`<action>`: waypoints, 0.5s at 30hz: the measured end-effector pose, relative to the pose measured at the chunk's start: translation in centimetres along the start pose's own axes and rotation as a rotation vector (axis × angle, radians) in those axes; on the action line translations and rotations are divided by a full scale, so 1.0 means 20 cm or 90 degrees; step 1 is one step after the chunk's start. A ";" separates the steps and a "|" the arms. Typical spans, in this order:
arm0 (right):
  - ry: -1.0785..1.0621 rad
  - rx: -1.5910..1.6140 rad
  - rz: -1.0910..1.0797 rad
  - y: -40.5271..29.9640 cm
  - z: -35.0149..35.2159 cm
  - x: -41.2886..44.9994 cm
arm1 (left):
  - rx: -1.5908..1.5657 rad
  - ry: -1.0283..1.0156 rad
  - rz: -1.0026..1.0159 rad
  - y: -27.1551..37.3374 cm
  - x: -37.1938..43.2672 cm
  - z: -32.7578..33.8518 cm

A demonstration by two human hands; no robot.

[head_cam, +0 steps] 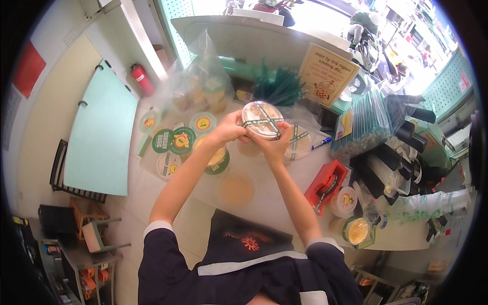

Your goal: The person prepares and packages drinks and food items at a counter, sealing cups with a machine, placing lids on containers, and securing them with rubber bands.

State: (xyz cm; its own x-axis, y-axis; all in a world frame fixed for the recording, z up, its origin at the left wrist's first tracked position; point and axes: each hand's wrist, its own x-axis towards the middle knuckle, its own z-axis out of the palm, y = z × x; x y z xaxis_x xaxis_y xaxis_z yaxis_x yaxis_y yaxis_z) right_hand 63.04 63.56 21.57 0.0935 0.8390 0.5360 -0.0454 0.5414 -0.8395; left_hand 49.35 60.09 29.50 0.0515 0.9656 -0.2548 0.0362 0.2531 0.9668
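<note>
Both of my hands hold a round lidded tub (262, 119) raised over the counter. Strips of green printed tape cross on its clear lid. My left hand (230, 129) grips its left side, and my right hand (275, 145) supports the lower right edge. Beside my right hand, a second round tub with crossed tape (299, 142) lies by clear plastic film. Under my left forearm stands an open-topped or clear-lidded cup with yellow contents (216, 155), partly hidden. A cup of light brown drink (236, 188) is nearer to me. Part of another container shows below the held tub.
Round printed lids (182, 140) lie at left, before a clear bag of cups (204, 87). Behind are green straws (280, 85) and a sign with writing (328, 74). A red tape dispenser (327, 185), blue marker (321, 143), wrapped straws (362, 126) and stacked cups (419, 206) crowd the right.
</note>
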 end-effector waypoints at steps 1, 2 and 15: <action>0.005 -0.003 0.000 0.02 -0.01 -0.02 | -0.084 -0.022 0.054 0.00 0.02 -0.02; -0.020 -0.010 0.076 0.04 -0.02 -0.05 | -0.086 -0.056 0.035 0.00 0.05 -0.06; -0.727 -0.460 0.226 -0.11 -0.19 0.25 | 0.074 -0.162 0.008 0.04 0.20 -0.19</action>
State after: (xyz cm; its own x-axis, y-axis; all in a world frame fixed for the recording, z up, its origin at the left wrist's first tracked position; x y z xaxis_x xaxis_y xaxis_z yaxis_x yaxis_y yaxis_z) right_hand 67.41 66.45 25.70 -0.6832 0.6930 -0.2302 0.6536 0.4397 -0.6160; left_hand 45.79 64.45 29.26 0.3012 0.9190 -0.2543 0.1470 0.2187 0.9647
